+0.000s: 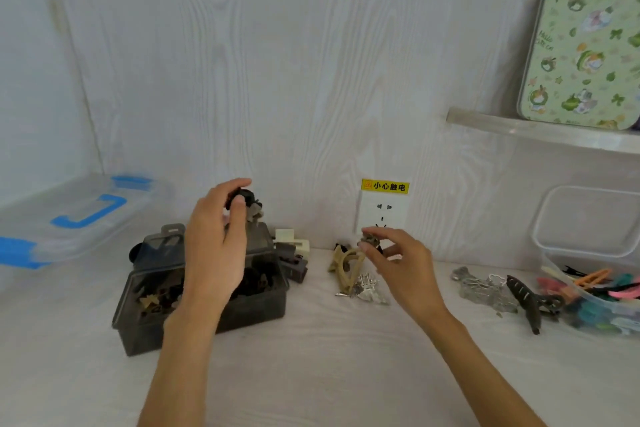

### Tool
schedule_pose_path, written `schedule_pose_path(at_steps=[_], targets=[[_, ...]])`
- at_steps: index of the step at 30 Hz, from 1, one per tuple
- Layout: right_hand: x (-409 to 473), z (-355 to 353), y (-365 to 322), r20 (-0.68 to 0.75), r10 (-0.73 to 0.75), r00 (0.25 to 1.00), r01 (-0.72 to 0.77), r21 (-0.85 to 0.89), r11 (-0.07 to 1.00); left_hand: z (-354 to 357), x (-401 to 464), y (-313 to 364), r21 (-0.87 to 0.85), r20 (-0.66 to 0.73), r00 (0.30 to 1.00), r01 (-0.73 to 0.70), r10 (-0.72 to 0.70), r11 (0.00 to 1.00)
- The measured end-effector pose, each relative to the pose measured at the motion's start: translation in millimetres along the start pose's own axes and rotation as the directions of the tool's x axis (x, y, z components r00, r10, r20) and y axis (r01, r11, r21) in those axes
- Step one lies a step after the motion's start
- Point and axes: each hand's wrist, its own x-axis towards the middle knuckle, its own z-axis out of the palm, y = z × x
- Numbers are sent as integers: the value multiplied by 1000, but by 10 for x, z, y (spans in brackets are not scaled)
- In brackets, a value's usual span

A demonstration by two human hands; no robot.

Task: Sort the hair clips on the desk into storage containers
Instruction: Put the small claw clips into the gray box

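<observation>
Here we see a small dark clip (pixel 242 199) pinched in the fingers (pixel 239 204) of the left hand (pixel 214 246), held above the smoky grey box (pixel 256 308) that already carries brown and black clips. The right hand (pixel 398 263) pinches a small mottled clip (pixel 370 238) between thumb and fingertips, just above a tan claw clip (pixel 348 265) and some silver clips (pixel 367 286) lying on the table (pixel 329 357). Further right, a black claw clip (pixel 526 298) lies beside a clear box (pixel 588 302) of coloured clips. A clear lid with blue latches (pixel 76 215) sits far left.
</observation>
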Motion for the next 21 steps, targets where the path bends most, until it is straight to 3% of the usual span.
schedule_pose_path(at_steps=[3,6,10,13,16,18,21], targets=[[-106,428,-384,195,-142,970,123,106,987,-147,9,-58,26,-168,982,86,-80,996],[-180,772,-592,328,-251,911,218,133,967,-216,-9,-124,33,-103,979,180,-176,983],[-189,936,-655,460,-249,853,276,9,961,-257,-36,-145,142,-114,962,263,-248,954],[-199,897,-640,457,-261,850,319,-54,946,-266,-36,-139,239,-144,945,321,-293,917],[-113,736,-498,351,-233,907,286,-107,952,-262,-24,-175,255,-212,937,327,-277,910],[9,591,-319,313,-231,921,331,-321,888,-227,-13,-146,229,-281,933,294,-226,928],[82,373,-10,408,-27,913,266,-541,798,-56,-42,36,260,-261,961,163,-93,952]])
